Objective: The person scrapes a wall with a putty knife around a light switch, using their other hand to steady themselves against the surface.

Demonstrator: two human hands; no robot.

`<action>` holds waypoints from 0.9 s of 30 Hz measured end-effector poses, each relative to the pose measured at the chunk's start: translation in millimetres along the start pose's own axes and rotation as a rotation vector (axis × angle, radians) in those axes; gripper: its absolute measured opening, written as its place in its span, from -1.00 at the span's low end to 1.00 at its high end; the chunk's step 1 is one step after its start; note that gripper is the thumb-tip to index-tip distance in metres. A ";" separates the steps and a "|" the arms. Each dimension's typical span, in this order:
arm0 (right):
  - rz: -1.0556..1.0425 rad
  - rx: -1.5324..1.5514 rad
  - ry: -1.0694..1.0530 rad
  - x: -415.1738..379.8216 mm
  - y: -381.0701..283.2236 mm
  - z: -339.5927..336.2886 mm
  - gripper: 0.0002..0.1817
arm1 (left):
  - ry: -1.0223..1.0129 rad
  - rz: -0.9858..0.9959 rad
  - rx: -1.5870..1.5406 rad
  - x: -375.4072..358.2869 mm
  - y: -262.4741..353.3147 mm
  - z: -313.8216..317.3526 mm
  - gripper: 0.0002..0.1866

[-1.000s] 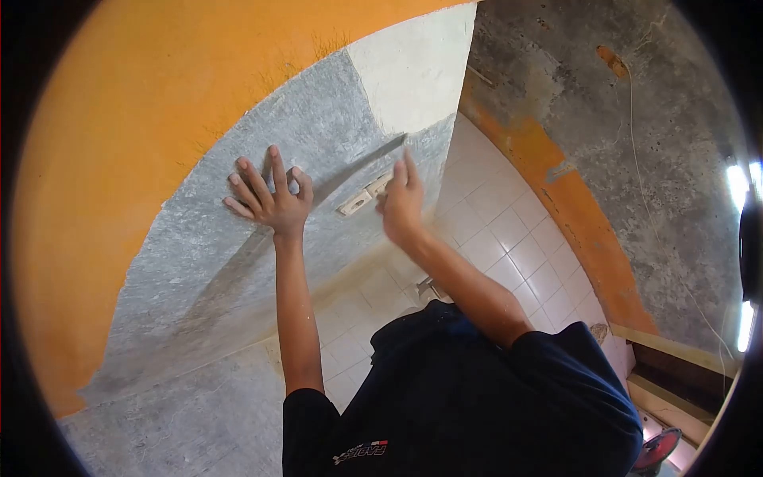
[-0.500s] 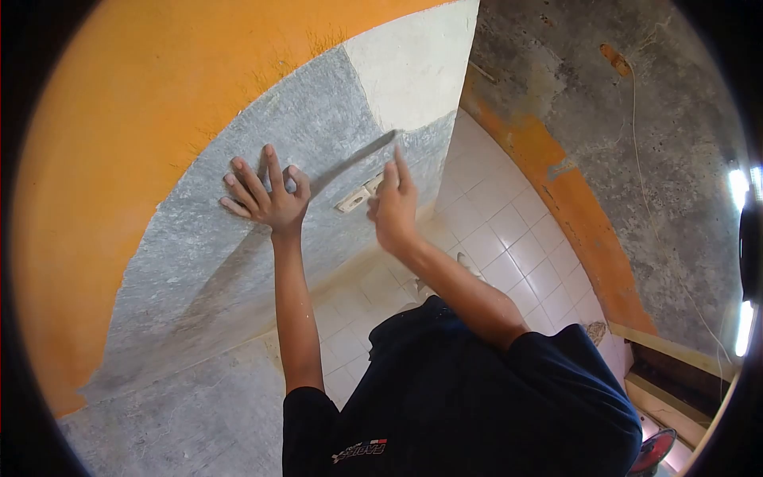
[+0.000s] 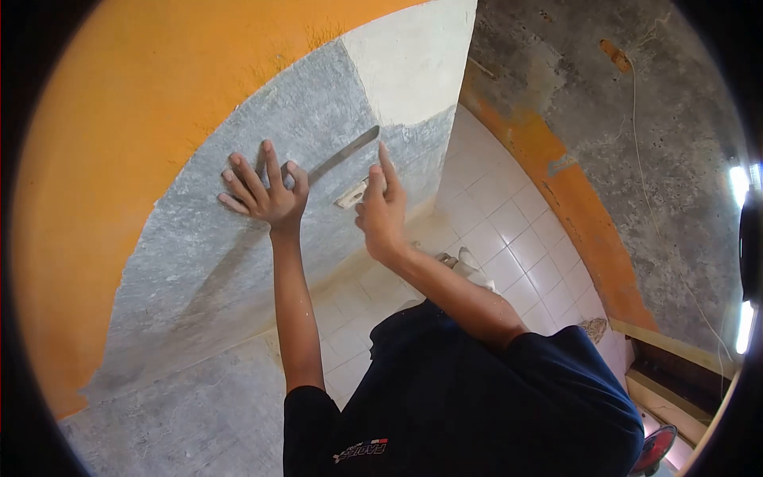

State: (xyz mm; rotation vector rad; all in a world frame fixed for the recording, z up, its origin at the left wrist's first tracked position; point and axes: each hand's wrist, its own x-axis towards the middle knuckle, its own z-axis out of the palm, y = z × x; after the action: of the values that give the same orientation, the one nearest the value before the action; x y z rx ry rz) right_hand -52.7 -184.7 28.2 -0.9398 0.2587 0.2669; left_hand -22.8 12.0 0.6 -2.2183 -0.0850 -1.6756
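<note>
My left hand (image 3: pixel 274 203) lies with fingers spread against the grey, paint-stripped part of the wall (image 3: pixel 199 246). It holds nothing. My right hand (image 3: pixel 385 215) is at the same wall, to the right of my left. Its index finger points up along the surface and the thumb is raised beside it, while the other fingers are curled in. Whatever they may hold is hidden. A long dark streak, seemingly a shadow (image 3: pixel 346 155), runs from near the right fingertip towards my left hand. A whitish electrical outlet (image 3: pixel 348 195) sits in the wall between my hands.
Orange paint (image 3: pixel 95 159) borders the grey area, with a cream-white patch (image 3: pixel 417 67) at the top. Pale floor tiles (image 3: pixel 501 230) lie below. Another rough grey wall (image 3: pixel 675 159) with a hanging cable (image 3: pixel 638 143) stands at right. A red round object (image 3: pixel 660 449) is at lower right.
My right hand has shifted a little left and down along the wall, and the dark streak has shortened with it. My left hand stays pressed in place.
</note>
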 end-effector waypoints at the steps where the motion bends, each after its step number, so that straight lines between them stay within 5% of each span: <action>1: -0.001 0.000 -0.003 -7.4 3.5 6.8 -0.42 | 0.009 -0.011 0.004 0.9 0.9 1.8 -0.45; 4: -0.129 -0.082 -0.160 -25.4 6.2 16.2 -0.41 | 0.032 -0.012 -0.001 4.6 2.9 3.7 -0.46; 8: -0.081 0.015 0.090 14.3 9.1 1.5 -0.43 | -0.002 0.001 0.014 1.5 -0.2 2.4 -0.46; 13: -0.235 -0.243 -0.123 9.1 39.8 -6.4 -0.40 | 0.012 -0.012 0.011 3.3 4.9 2.0 -0.45; 16: -0.109 0.020 0.005 19.7 10.4 -6.9 -0.40 | 0.003 0.022 0.008 3.4 -0.5 0.8 -0.42; 27: -0.053 0.021 0.018 4.3 -0.7 6.3 -0.41 | 0.017 0.003 0.020 1.4 1.7 3.2 -0.44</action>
State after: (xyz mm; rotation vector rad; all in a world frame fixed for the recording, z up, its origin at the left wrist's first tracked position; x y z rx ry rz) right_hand -47.7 -179.5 30.8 -0.9271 0.2522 0.2067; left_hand -19.0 11.2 0.8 -2.1877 -0.0933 -1.6847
